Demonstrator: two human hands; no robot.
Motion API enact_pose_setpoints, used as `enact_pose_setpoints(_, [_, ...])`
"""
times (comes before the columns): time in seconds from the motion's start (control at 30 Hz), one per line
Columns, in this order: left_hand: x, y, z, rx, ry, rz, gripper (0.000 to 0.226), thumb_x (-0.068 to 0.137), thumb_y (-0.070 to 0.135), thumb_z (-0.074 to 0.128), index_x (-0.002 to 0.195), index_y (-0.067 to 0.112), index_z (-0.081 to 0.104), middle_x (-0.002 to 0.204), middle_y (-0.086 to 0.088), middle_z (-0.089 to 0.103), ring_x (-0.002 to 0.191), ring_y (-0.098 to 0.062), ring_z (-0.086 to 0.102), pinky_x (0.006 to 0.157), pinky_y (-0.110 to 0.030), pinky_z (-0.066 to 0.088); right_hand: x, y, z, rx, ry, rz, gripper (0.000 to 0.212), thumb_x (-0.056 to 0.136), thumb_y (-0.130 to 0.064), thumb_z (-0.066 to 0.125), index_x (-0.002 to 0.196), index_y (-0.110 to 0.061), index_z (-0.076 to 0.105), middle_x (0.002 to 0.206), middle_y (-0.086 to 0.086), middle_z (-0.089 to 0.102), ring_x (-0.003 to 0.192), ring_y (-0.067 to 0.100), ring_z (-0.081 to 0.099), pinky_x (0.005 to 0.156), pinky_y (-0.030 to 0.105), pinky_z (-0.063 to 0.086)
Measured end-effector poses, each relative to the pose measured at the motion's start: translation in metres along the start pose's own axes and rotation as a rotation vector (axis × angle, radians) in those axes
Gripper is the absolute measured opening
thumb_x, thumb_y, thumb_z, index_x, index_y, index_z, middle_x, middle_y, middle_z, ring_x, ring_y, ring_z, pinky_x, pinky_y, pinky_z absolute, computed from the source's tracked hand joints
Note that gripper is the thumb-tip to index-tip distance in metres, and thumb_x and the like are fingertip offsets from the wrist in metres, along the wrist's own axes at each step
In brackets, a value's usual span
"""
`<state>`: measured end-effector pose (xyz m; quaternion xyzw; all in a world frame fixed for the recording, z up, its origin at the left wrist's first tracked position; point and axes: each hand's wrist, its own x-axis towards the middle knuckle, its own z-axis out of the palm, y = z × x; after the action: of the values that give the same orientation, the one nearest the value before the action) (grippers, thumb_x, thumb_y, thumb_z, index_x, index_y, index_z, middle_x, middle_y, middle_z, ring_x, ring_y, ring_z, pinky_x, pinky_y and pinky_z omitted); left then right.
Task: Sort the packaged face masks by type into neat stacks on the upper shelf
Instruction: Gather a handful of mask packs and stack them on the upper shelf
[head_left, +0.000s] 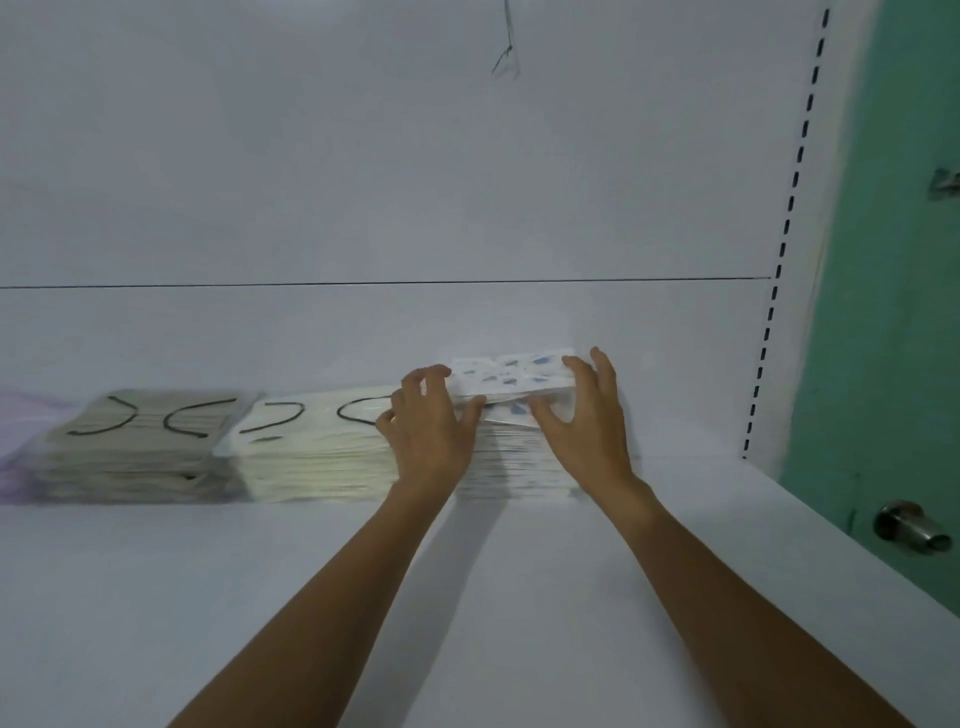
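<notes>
We are holding the top blue-spotted masks (511, 376), left hand (431, 428) and right hand (584, 415) each curling fingers round one end.

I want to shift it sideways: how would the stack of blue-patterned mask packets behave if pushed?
The blue-patterned stack is many thin separate packets, so it would likely shear rather than move as one. Its top packets sit askew between the left hand and right hand, suggesting slippery wrappers; bracing both sides probably helps.
</notes>
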<state>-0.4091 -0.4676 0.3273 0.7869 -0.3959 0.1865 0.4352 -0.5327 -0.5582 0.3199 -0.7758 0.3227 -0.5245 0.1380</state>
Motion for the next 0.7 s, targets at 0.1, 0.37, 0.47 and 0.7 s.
enact_pose_setpoints(0.1, [-0.001, -0.004, 0.005, 0.056, -0.037, -0.071, 0.057, 0.086, 0.053, 0.054, 0.13, 0.021, 0.042, 0.141, -0.007, 0.036, 0.128, -0.028, 0.036, 0.102, -0.043, 0.028, -0.001, 0.002, 0.002, -0.177, -0.124, -0.054, 0.073, 0.077, -0.06, 0.062, 0.138, -0.027, 0.04, 0.156, 0.006, 0.016, 0.142, 0.024, 0.02, 0.115, 0.048, 0.017])
enact_pose_setpoints(0.37, [-0.014, -0.013, -0.001, 0.054, 0.177, 0.087, 0.053, 0.08, 0.04, 0.069, 0.124, 0.017, 0.051, 0.126, -0.012, 0.047, 0.115, -0.031, 0.045, 0.092, -0.041, 0.036, 0.0, 0.003, 0.0, -0.352, -0.074, -0.029, 0.07, 0.086, -0.055, 0.053, 0.145, -0.026, 0.03, 0.158, 0.01, 0.005, 0.143, 0.03, 0.011, 0.115, 0.048, 0.01])
enact_pose_setpoints(0.47, [-0.015, -0.014, -0.003, 0.027, 0.147, 0.172, 0.027, 0.087, 0.025, 0.062, 0.111, 0.015, 0.056, 0.102, -0.007, 0.057, 0.091, -0.026, 0.056, 0.081, -0.034, 0.035, -0.004, 0.0, 0.004, -0.335, -0.1, -0.063, 0.062, 0.09, -0.05, 0.051, 0.144, -0.025, 0.032, 0.157, 0.011, 0.01, 0.143, 0.029, 0.015, 0.115, 0.049, 0.014])
enact_pose_setpoints(0.7, [-0.037, -0.022, -0.012, -0.052, 0.005, 0.27, 0.039, 0.084, 0.015, 0.06, 0.122, 0.014, 0.056, 0.113, -0.007, 0.058, 0.094, -0.023, 0.058, 0.076, -0.031, 0.046, -0.009, -0.009, 0.003, -0.403, -0.154, -0.169, 0.066, 0.089, -0.057, 0.034, 0.146, -0.024, 0.032, 0.156, 0.012, 0.017, 0.145, 0.03, 0.012, 0.112, 0.059, 0.005])
